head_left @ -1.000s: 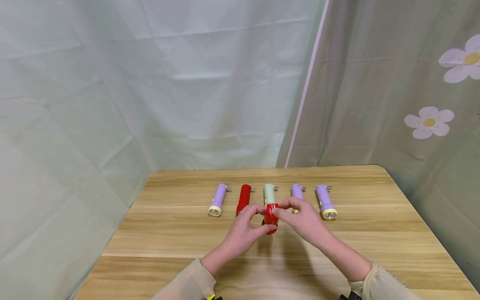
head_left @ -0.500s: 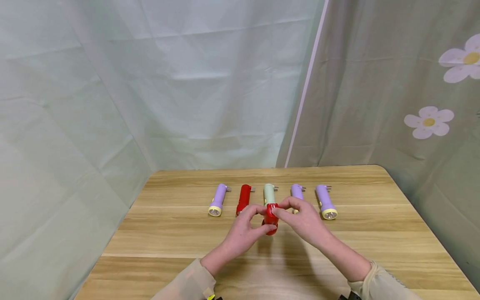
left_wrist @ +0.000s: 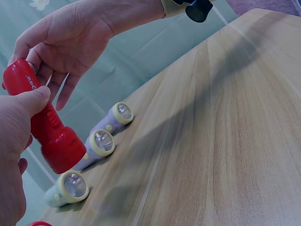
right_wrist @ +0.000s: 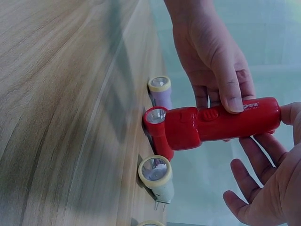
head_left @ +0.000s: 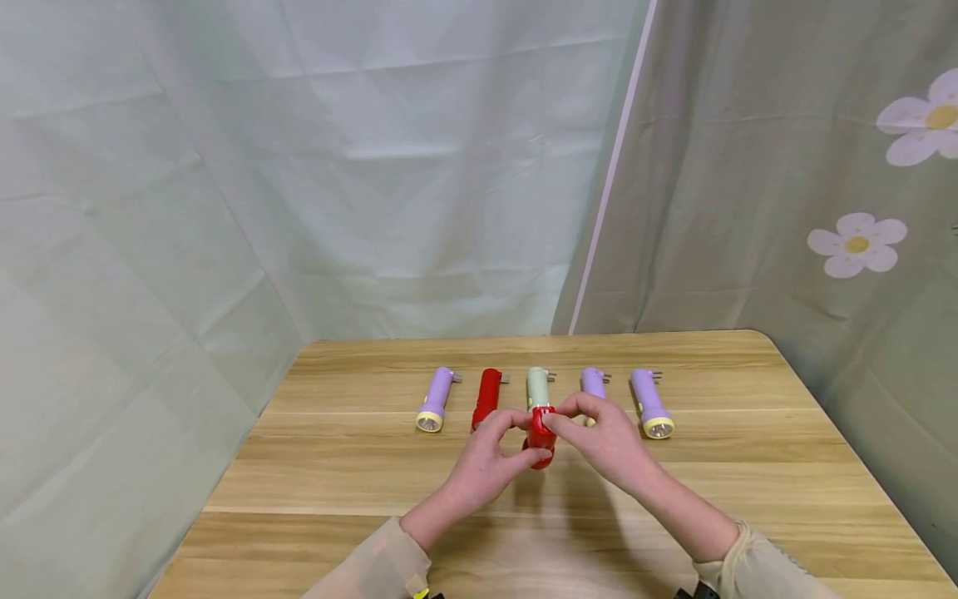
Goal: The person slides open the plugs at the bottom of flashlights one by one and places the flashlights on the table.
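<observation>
A red flashlight (head_left: 540,439) is held up over the table, its lamp end pointing down. My left hand (head_left: 482,466) grips its body, with the thumb lying beside the slide switch in the right wrist view. At the tail end, my right hand (head_left: 602,441) pinches the flashlight with thumb and forefinger. Its other fingers spread loosely below in the right wrist view. White lettering marks the red body (right_wrist: 263,110). The tail's face is partly hidden by the right fingertips.
Behind the hands several flashlights lie in a row on the wooden table (head_left: 337,482): a purple one (head_left: 437,399), a red one (head_left: 488,395), a pale green one (head_left: 537,385) and two more purple ones, the rightmost (head_left: 649,399) among them. Metal prongs stick out near their tails. Curtains (head_left: 449,208) hang behind.
</observation>
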Demonstrator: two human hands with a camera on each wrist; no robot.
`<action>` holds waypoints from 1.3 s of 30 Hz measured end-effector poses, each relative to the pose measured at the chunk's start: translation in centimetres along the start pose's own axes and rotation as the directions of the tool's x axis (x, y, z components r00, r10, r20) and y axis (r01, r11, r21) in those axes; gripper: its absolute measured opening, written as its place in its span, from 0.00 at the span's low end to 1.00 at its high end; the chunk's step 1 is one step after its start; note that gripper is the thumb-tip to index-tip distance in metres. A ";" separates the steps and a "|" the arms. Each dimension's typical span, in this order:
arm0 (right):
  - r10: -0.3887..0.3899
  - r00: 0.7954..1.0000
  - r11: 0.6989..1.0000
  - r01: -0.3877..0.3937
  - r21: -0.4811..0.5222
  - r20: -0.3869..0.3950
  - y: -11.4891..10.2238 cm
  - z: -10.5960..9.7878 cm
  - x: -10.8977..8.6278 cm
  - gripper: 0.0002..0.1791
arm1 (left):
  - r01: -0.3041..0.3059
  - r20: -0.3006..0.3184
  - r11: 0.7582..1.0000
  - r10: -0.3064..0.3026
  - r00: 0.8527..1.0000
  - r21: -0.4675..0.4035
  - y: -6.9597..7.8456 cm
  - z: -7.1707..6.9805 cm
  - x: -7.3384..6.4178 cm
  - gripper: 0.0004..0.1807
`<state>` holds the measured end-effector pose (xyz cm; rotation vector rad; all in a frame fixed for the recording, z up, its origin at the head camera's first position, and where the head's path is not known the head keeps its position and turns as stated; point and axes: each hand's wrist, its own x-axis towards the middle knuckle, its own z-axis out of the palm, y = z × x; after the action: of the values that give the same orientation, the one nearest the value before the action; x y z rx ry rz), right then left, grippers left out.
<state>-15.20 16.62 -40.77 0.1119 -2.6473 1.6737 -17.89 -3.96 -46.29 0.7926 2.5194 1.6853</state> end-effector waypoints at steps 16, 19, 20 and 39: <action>0.001 1.000 1.000 -0.001 -0.017 -0.013 -0.1 0.1 0.1 0.10 | 0.007 0.008 1.000 -0.007 1.000 -0.009 0.0 0.0 -0.1 0.18; 0.002 1.000 1.000 -0.002 -0.015 -0.013 -0.1 0.1 0.1 0.09 | 0.007 0.008 1.000 -0.007 1.000 -0.010 -0.1 0.0 -0.1 0.18; 0.002 1.000 1.000 -0.002 -0.014 -0.011 -0.1 0.1 0.1 0.09 | 0.008 0.008 1.000 -0.008 1.000 -0.012 -0.1 -0.1 -0.1 0.18; -0.002 1.000 0.999 0.001 -0.035 -0.015 -0.2 0.2 0.2 0.11 | -0.002 0.010 1.000 0.002 1.000 0.001 -0.2 -0.1 -0.2 0.19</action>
<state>-15.39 16.39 -40.67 0.1005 -2.6636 1.6208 -17.83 -4.21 -46.50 0.8020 2.5139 1.6759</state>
